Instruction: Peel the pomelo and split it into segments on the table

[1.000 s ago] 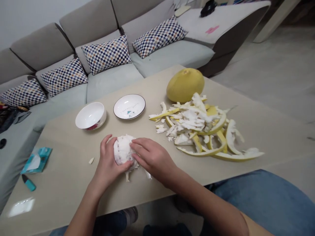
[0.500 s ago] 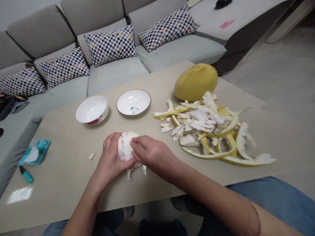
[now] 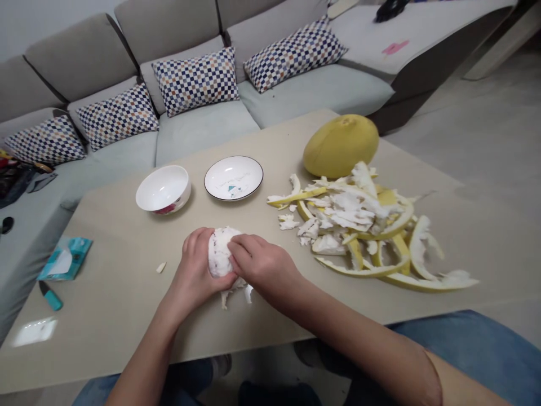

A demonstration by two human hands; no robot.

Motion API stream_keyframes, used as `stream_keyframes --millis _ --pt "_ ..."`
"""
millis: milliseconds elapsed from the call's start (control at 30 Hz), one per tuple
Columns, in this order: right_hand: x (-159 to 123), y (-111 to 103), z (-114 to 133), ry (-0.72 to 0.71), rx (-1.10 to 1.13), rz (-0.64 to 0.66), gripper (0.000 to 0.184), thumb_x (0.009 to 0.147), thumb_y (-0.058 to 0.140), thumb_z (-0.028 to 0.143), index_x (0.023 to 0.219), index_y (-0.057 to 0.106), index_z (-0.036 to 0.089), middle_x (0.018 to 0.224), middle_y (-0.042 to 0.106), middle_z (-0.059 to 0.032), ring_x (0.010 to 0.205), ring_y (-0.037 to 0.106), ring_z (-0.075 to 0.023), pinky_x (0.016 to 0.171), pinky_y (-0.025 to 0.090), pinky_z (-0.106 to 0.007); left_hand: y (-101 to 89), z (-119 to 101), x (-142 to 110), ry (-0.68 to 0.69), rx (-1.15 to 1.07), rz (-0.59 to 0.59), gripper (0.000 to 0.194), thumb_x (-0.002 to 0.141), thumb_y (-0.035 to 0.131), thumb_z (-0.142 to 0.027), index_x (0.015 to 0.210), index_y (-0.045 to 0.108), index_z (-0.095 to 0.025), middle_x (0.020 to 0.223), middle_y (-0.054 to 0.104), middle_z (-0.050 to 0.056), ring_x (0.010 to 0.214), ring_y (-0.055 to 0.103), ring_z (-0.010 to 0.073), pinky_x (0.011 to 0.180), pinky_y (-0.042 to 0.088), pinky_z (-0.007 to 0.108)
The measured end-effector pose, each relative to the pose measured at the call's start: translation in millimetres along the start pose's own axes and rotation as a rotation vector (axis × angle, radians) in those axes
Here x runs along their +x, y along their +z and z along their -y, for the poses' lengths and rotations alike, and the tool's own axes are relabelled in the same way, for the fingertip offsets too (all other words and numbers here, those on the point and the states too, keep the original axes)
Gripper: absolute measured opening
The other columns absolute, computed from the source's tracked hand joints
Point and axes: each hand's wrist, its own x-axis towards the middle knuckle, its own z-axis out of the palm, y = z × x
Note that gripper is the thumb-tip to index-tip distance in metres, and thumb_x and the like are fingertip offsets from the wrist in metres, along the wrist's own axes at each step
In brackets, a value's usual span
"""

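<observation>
A peeled pomelo (image 3: 220, 252), white with pith, is between my two hands just above the near middle of the table. My left hand (image 3: 198, 270) wraps round its left side, the thumb underneath in front. On the right side the fingers of my right hand (image 3: 262, 268) are pinched against the white surface; whether a bit of pith is between the fingertips is hidden. Shreds of pith (image 3: 226, 299) lie on the table below the fruit. To the right spreads a heap of yellow peel strips and pith (image 3: 355, 220).
A whole pomelo (image 3: 341, 146) stands behind the peel heap. Beyond my hands are a white bowl (image 3: 164, 189) and a dark-rimmed plate (image 3: 234, 178). A blue tissue packet (image 3: 66, 258) and a teal-handled tool (image 3: 51, 296) lie at left. Behind the table (image 3: 127, 321) is a sofa (image 3: 203, 127).
The whole view has shifted slightly, so everything appears a little further right and lower. Both hands keep their hold on the peeled pomelo, almost unmoved.
</observation>
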Motion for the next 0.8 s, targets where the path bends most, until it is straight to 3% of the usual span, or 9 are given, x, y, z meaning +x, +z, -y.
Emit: stream_keyframes --millis 200,367,633,800 --pt "4 5 1 0.06 -0.013 -0.048 0.019 0.086 0.052 0.004 0.081 0.066 0.016 0.075 0.063 -0.0063 0.068 0.054 -0.0187 0.051 0.036 -0.029 -0.1 0 2 0.015 -0.006 0.005 0.072 0.066 0.076 -0.034 0.128 0.042 -0.023 0.131 0.05 0.014 0.13 0.044 0.0361 0.11 0.036 0.053" --pt "9 9 -4 0.211 0.172 -0.06 0.014 0.086 0.054 0.014 0.079 0.065 0.017 0.076 0.064 -0.0049 0.069 0.056 -0.0171 0.063 0.042 -0.029 0.3 3 3 0.014 -0.01 0.009 0.075 0.067 0.077 -0.036 0.13 0.04 -0.025 0.134 0.049 0.014 0.129 0.044 0.0353 0.11 0.036 0.053" --pt "7 2 4 0.126 -0.017 0.02 0.017 0.086 0.053 0.006 0.083 0.065 0.017 0.079 0.065 -0.0061 0.066 0.054 -0.0176 0.051 0.032 -0.03 -1.6 1 2 0.005 -0.014 0.034 0.074 0.067 0.077 -0.034 0.129 0.04 -0.022 0.134 0.049 0.014 0.13 0.043 0.0353 0.11 0.036 0.052" --pt "15 14 -3 0.222 0.062 -0.048 0.012 0.082 0.055 0.011 0.075 0.063 0.017 0.073 0.063 -0.006 0.063 0.053 -0.0175 0.054 0.035 -0.029 -1.6 3 4 0.013 -0.021 0.03 0.074 0.066 0.079 -0.035 0.129 0.041 -0.024 0.131 0.05 0.013 0.129 0.044 0.0358 0.11 0.036 0.053"
